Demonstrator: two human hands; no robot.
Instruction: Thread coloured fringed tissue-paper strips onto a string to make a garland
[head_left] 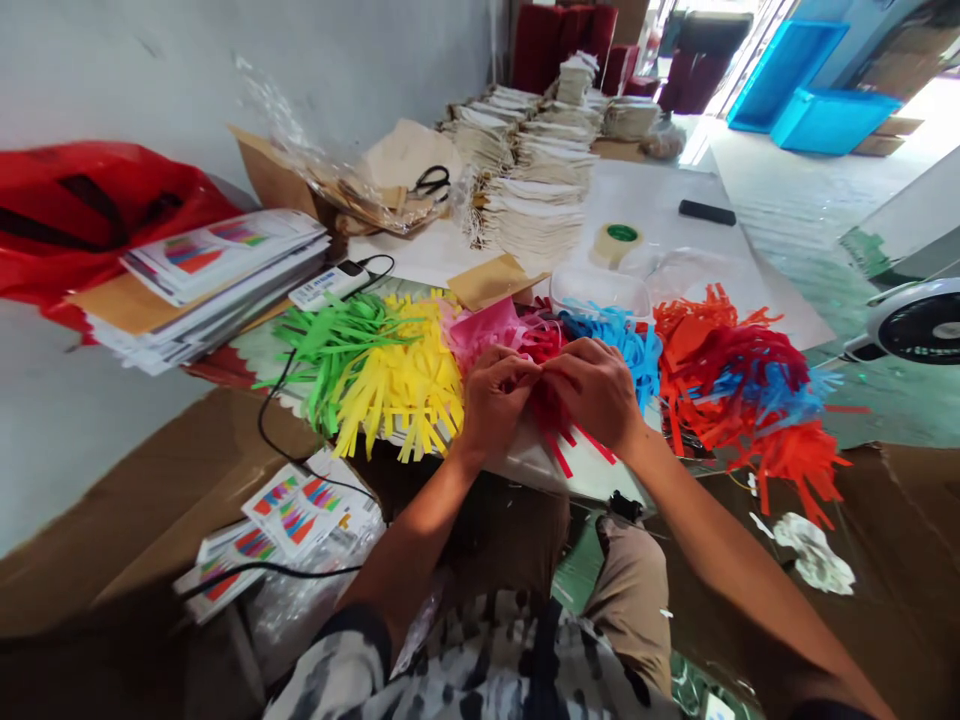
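Pinching at centre, above the table's near edge: left hand point(495, 398), thumb and fingers drawn together on a small pink piece point(527, 358); right hand point(598, 395), fingers curled to a closed pinch at the same piece, tips meeting those of the left.

Obscured, left to right: pink fringe point(476, 332), partly behind the left hand; the pink piece, mostly covered by fingertips, its exact form hard to make out; crimson fringe point(553, 425), crossed by the right hand, upper portion hidden; blue fringe point(640, 360), partly behind the right hand; black fan point(926, 322), cut off by the right border.

Appearance and placement, left to right along the near part of the table point(577, 472): green fringe point(341, 335), loose narrow strips; yellow fringe point(405, 388), full, fanned, ends toward the near edge; pink, crimson and blue fringes about the hands, crimson strips trailing below; orange-red fringe point(679, 365), tousled; at far right, dark red fringe point(769, 355) over light blue fringe point(787, 393).
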